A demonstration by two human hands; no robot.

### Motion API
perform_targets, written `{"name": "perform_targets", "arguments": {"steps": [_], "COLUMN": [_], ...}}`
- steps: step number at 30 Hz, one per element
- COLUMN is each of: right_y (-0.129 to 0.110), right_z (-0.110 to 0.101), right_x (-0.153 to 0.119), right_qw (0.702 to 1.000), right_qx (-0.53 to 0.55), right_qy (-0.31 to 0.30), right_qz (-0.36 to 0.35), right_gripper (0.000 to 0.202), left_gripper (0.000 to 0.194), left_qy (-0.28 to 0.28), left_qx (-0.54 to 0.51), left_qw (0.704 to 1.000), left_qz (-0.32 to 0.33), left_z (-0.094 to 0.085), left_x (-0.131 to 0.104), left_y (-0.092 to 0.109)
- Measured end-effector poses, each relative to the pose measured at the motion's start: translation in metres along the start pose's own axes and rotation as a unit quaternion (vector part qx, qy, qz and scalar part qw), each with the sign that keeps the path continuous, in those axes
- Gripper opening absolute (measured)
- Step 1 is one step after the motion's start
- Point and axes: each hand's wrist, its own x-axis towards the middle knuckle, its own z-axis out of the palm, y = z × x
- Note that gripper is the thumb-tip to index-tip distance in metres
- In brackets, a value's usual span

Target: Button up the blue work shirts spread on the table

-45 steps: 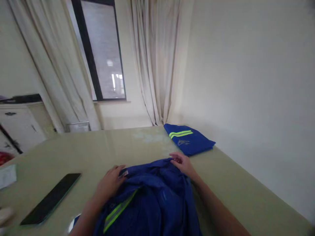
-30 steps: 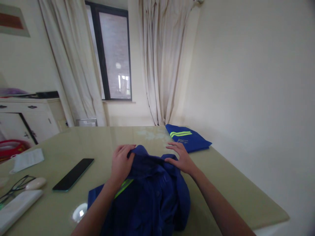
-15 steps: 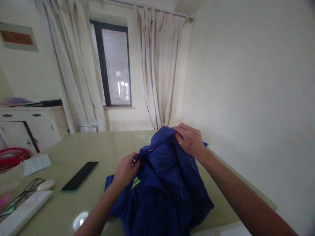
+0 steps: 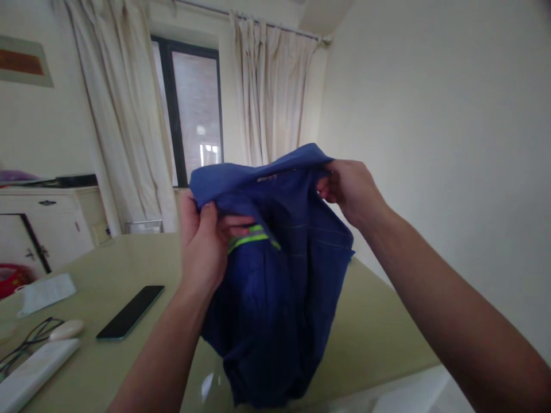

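Observation:
A dark blue garment point(image 4: 275, 298) with a yellow-green and grey reflective stripe hangs between my two hands, its collar edge stretched across the top. My left hand point(image 4: 204, 244) grips the collar at its left end, with some fingers inside beside the stripe. At the right end, my right hand point(image 4: 350, 189) pinches the collar edge, its fingertips partly behind the cloth. The lower part of the garment hangs down near the front edge of the table.
On the green-topped table point(image 4: 159, 258) at left lie a black phone point(image 4: 131, 312), a white mask point(image 4: 47, 292), glasses point(image 4: 32, 338), a pale oval object point(image 4: 66, 330) and a white box point(image 4: 38, 373). A wall rises along the right side.
Both hands have risen, lifting the garment's top off the table. My left hand has moved left, and the collar is spread wider between the hands. The view has turned slightly right.

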Motion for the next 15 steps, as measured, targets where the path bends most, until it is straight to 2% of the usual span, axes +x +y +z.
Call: {"name": "perform_targets", "arguments": {"steps": [2,4,6,8,9,11,13,15], "right_y": [0.014,0.037,0.07,0.11,0.132,0.176,0.217,0.25], "right_z": [0.018,0.039,0.057,0.067,0.067,0.06,0.044,0.022], "right_x": [0.026,0.05,0.061,0.055,0.044,0.01,-0.036,-0.086], "right_qw": [0.999,0.995,0.997,0.998,0.997,0.991,0.985,0.983], "right_qx": [0.052,0.067,0.048,0.0,-0.031,-0.092,-0.143,-0.173], "right_qy": [0.004,0.01,-0.021,-0.054,-0.072,-0.091,-0.091,-0.056], "right_qz": [-0.014,-0.067,-0.063,-0.027,-0.023,-0.019,-0.011,0.012], "right_gripper": [0.02,0.03,0.042,0.065,0.072,0.072,0.062,0.054], "left_gripper": [0.034,0.042,0.062,0.076,0.076,0.059,0.044,0.04], "left_qy": [-0.031,-0.077,-0.106,-0.102,-0.094,-0.093,-0.145,-0.197], "left_qx": [0.014,0.065,0.118,0.167,0.196,0.277,0.361,0.444], "left_qw": [0.997,0.989,0.984,0.981,0.976,0.955,0.918,0.87], "left_qz": [0.067,0.104,0.077,0.012,-0.017,-0.059,-0.082,-0.082], "left_z": [0.014,0.018,0.01,-0.008,-0.02,-0.047,-0.078,-0.112], "left_x": [0.019,0.038,0.05,0.045,0.034,-0.002,-0.052,-0.107], "left_y": [-0.019,-0.05,-0.084,-0.11,-0.118,-0.123,-0.119,-0.114]}}
